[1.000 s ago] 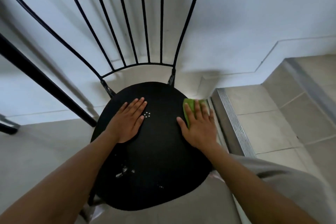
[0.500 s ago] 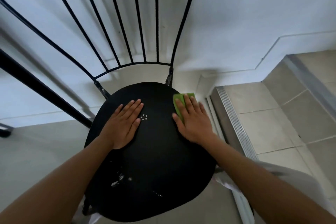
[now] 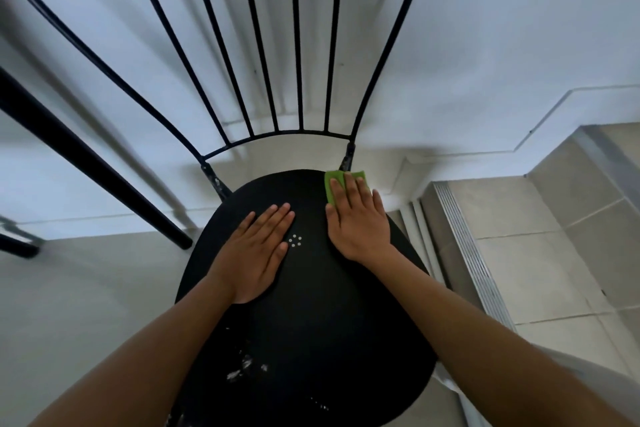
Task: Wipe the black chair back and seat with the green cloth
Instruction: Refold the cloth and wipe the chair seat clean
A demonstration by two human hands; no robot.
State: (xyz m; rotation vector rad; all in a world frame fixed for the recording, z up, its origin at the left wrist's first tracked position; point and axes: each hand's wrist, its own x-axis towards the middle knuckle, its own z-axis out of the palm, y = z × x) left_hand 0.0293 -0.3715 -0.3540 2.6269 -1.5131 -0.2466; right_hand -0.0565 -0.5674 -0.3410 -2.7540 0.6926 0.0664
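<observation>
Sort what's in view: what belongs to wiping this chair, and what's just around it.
In the job: green cloth, pressed flat by the right hand; black seat, with the left hand flat on it; chair back bars.
Just around: thick black bar at left; ribbed metal floor strip; floor tiles.

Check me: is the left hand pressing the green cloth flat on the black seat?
No. The head view shows the right hand pressing the green cloth flat on the black seat; the left hand lies bare on it.
</observation>
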